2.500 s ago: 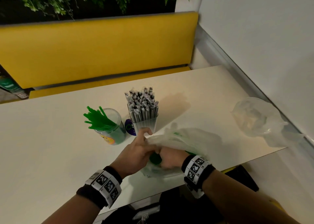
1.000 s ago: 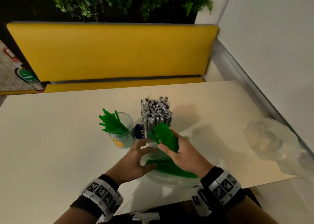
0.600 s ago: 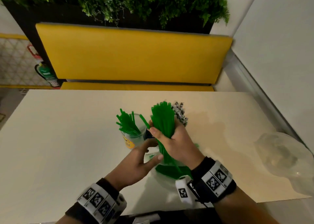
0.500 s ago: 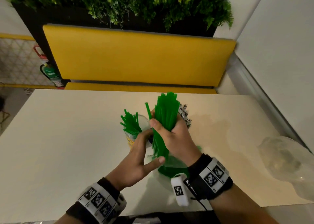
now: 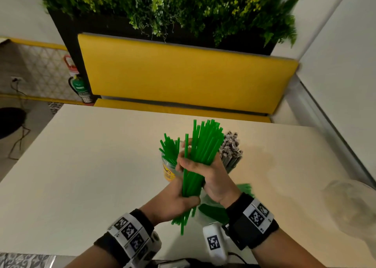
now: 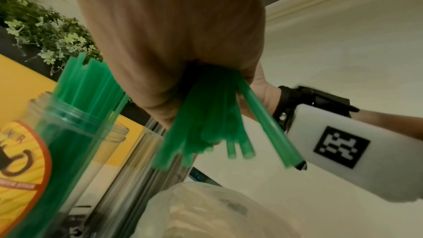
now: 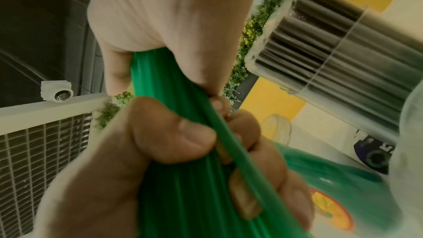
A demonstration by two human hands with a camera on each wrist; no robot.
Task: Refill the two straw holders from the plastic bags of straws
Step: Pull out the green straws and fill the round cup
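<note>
A thick bundle of green straws [image 5: 201, 151] stands upright above the table, held by both hands. My right hand [image 5: 211, 176] grips its middle and my left hand [image 5: 179, 204] grips it lower down; the loose lower ends [image 6: 206, 129] splay out below. Just behind the hands is the clear jar holder [image 5: 168, 171] with a yellow label and some green straws [image 5: 169, 148] in it. To its right the clear holder [image 5: 232, 164] is packed with paper-wrapped straws [image 5: 231, 145]. The plastic bag [image 5: 213, 211] with more green straws lies under my wrists.
An empty crumpled clear bag [image 5: 350, 206] lies at the table's right edge by the wall. The cream table [image 5: 91, 176] spreads left of the holders. A yellow bench [image 5: 183, 74] and a planter stand behind the far edge.
My right hand lifted the green bundle out of the bag to upright above the holders. My left hand left the bag's mouth and closed round the bundle's lower part.
</note>
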